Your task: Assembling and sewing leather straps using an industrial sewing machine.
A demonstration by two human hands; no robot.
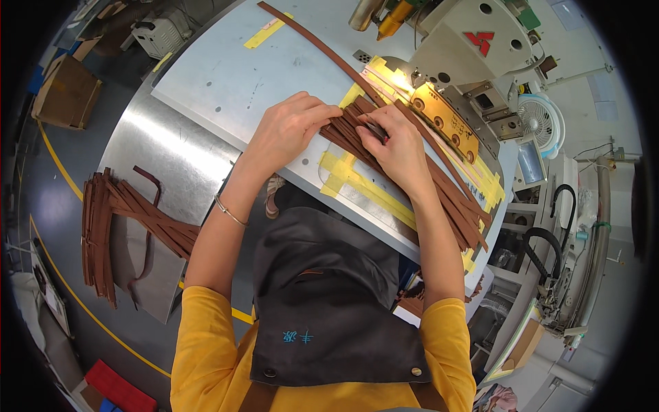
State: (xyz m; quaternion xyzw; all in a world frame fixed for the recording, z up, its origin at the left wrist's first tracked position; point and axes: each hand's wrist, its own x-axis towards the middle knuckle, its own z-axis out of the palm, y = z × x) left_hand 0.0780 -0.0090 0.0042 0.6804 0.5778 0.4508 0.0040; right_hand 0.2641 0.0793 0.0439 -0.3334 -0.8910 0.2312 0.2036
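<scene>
A fanned bundle of narrow brown strips (443, 196), leather-like, lies across the light blue-grey machine table. At its far left end my left hand (292, 127) has thumb and fingers pinched together on a strip end. My right hand (399, 141) rests over the same bundle, its fingers closed round a small dark tool (377, 132) with a bit of red; its kind is mostly hidden by the fingers. One long brown strip (309, 36) runs from the table's far edge toward the lit work spot of the sewing machine (473, 44).
A brass-coloured guide plate (446, 122) and yellow tape (336, 175) sit beside the bundle. More brown strips (99, 230) hang over a metal surface (171, 144) at left. A white fan (541, 123) stands at right; a cardboard box (67, 93) is on the floor.
</scene>
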